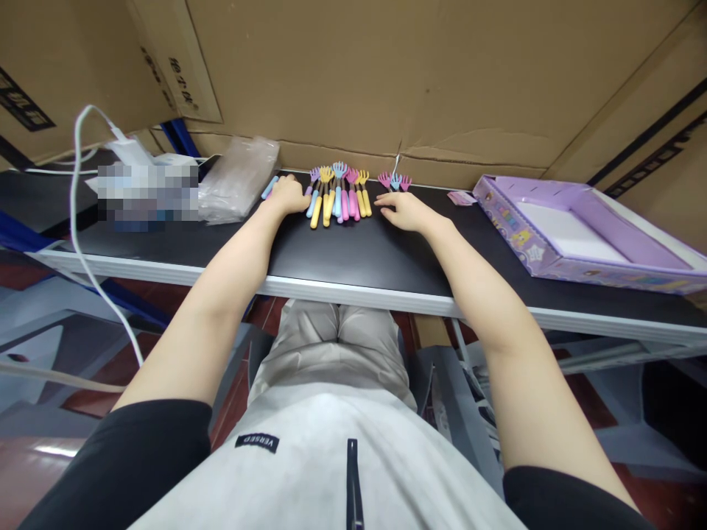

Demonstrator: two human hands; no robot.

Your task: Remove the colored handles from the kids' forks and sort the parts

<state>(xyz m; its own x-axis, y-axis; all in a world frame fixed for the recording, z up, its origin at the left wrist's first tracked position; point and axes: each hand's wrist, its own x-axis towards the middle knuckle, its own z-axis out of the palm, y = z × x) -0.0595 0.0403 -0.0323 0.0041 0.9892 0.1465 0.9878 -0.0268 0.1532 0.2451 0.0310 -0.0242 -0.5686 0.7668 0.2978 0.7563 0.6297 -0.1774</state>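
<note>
A row of small claw-headed back scratchers [338,195] with blue, yellow, pink and purple handles lies on the black table, claws pointing away from me. At the left end of the row, my left hand [290,196] is closed palm-down over more of them, and a blue handle [269,187] sticks out beside it. To the right, my right hand [407,211] lies low over the table, its thumb and fingers apart. Just beyond it show the pink and blue claws of a few separate scratchers [395,182]; the hand hides their handles.
At the right stands a purple open box [585,265], with a small pink packet [462,198] near its left corner. A clear plastic bag [238,180] lies to the left, near a white cable [74,184]. Cardboard walls [342,81] close off the back.
</note>
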